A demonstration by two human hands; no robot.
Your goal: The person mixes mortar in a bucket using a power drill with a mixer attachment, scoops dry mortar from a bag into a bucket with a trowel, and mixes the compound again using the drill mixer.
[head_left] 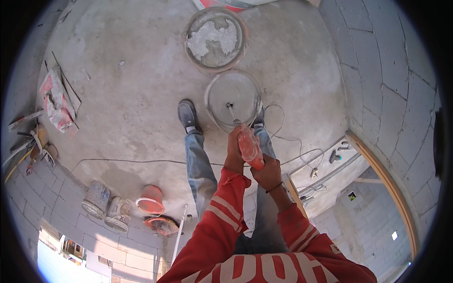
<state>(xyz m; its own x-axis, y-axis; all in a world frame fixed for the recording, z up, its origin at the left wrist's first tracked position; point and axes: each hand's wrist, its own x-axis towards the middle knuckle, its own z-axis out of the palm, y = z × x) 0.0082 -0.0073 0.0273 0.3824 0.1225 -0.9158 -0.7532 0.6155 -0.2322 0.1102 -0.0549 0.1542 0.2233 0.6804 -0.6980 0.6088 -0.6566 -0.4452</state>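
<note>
A red power drill [250, 147], smeared with pale dust, is held in both my hands. My left hand [233, 150] is wrapped round its front part, close to the chuck. Round the rear end, my right hand [268, 172] is closed. From the drill a thin metal mixing shaft [230, 111] runs down into grey wet mix, and its lower end is hidden in there. The mix fills a round bucket [207, 101] between my feet. Just beyond stands a second bucket [190, 55], holding grey liquid with white powder on top.
A cable [141, 161] crosses the floor behind my feet and loops at the right. Dirty buckets [118, 213] stand by the block wall. An empty-looking bag [57, 99] and tools lie left. A wooden door frame [387, 174] stands right.
</note>
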